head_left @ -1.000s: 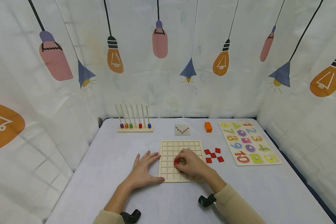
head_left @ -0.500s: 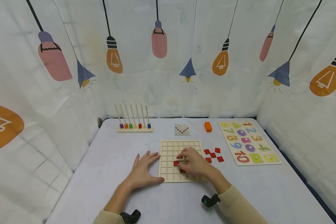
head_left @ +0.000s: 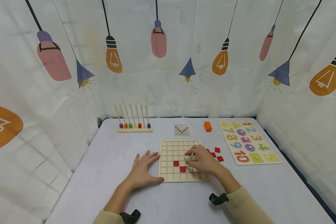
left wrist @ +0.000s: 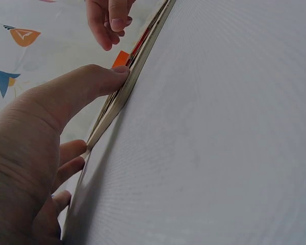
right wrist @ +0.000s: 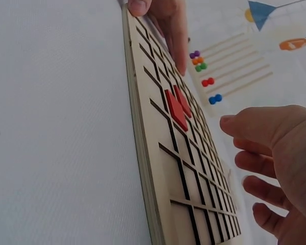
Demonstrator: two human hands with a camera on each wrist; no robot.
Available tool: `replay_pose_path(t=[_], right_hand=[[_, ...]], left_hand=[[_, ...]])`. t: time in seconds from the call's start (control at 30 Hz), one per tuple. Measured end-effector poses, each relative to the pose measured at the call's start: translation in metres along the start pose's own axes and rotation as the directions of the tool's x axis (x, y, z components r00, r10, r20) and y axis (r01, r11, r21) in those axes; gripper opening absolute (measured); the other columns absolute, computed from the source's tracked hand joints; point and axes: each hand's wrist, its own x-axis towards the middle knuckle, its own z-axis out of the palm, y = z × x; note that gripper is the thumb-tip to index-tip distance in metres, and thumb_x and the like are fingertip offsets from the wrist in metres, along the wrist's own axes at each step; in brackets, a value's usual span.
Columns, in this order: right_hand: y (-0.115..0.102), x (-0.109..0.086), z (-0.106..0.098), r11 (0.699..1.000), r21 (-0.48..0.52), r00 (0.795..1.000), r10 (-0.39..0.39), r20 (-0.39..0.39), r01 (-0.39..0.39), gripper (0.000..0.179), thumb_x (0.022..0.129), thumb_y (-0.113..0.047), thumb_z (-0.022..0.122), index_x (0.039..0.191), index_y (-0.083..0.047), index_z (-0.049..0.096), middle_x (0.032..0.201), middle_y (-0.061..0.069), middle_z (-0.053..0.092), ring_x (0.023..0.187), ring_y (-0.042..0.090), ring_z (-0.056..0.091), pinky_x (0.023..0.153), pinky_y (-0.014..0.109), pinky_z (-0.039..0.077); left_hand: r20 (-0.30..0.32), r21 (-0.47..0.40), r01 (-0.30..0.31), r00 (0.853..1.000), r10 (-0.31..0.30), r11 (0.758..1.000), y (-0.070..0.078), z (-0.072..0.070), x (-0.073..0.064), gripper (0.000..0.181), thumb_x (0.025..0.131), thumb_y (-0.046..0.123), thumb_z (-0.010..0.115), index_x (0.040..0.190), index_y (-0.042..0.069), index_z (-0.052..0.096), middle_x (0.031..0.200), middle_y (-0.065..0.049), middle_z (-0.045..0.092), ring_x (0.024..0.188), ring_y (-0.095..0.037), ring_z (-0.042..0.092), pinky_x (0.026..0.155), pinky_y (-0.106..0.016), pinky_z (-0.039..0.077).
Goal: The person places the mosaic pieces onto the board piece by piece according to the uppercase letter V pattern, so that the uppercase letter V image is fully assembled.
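Note:
A wooden grid board (head_left: 168,178) lies flat on the table, two red square tiles (head_left: 183,169) sitting diagonally in its cells. My left hand (head_left: 144,171) is spread along the board's left side, thumb at the near left corner and fingertips touching the left edge. Over the board's right half hovers my right hand (head_left: 203,160), fingers loosely bent and apart. The right wrist view shows nothing between the thumb and fingers of the right hand (right wrist: 280,158). Several loose red tiles (head_left: 217,150) lie right of the board, partly hidden by that hand.
Behind the board are a small pattern card (head_left: 182,129), an orange block (head_left: 208,126) and a peg abacus (head_left: 135,130) with coloured beads. A number puzzle board (head_left: 249,143) lies at the right. Printed curtains enclose the white table (head_left: 100,158).
My right hand has let go of the red tile and moved right, off the two tiles in the grid, which now show fully. The left hand has stayed in place.

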Motion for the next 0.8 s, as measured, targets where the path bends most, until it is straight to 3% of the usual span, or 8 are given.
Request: replay_pose_path(t=[0.37, 0.57, 0.8], right_hand=[[0.017, -0.007, -0.008, 0.999, -0.018, 0.999, 0.029, -0.018, -0.029, 0.026, 0.097, -0.033, 0.088, 0.122, -0.029, 0.081, 0.123, -0.012, 0.071, 0.121, 0.013, 0.056, 0.104, 0.041, 0.057], [0.025, -0.015, -0.015, 0.998, -0.011, 0.998, 0.059, -0.027, -0.059, 0.028, 0.097, -0.034, 0.088, 0.124, -0.029, 0.081, 0.124, -0.01, 0.07, 0.117, 0.016, 0.057, 0.097, 0.036, 0.06], [0.04, -0.022, -0.022, 0.997, -0.032, 0.996, 0.074, -0.047, -0.075, 0.028, 0.097, -0.035, 0.087, 0.124, -0.029, 0.08, 0.126, -0.009, 0.07, 0.12, 0.016, 0.06, 0.106, 0.043, 0.061]], left_hand=[[-0.005, 0.003, -0.003, 1.0, 0.003, 1.0, -0.001, 0.001, 0.0, 0.109, 0.072, 0.069, 0.094, 0.164, 0.026, 0.057, 0.174, 0.006, 0.05, 0.174, -0.034, 0.023, 0.137, -0.074, -0.005], [-0.001, 0.002, -0.002, 1.0, 0.002, 1.0, -0.001, 0.0, 0.0, 0.109, 0.072, 0.07, 0.094, 0.164, 0.026, 0.056, 0.174, 0.006, 0.049, 0.174, -0.033, 0.022, 0.137, -0.074, -0.006], [-0.007, 0.0, -0.007, 1.0, 0.007, 1.0, -0.001, 0.0, 0.0, 0.108, 0.072, 0.069, 0.094, 0.164, 0.025, 0.057, 0.174, 0.005, 0.05, 0.174, -0.033, 0.023, 0.136, -0.075, -0.005]])
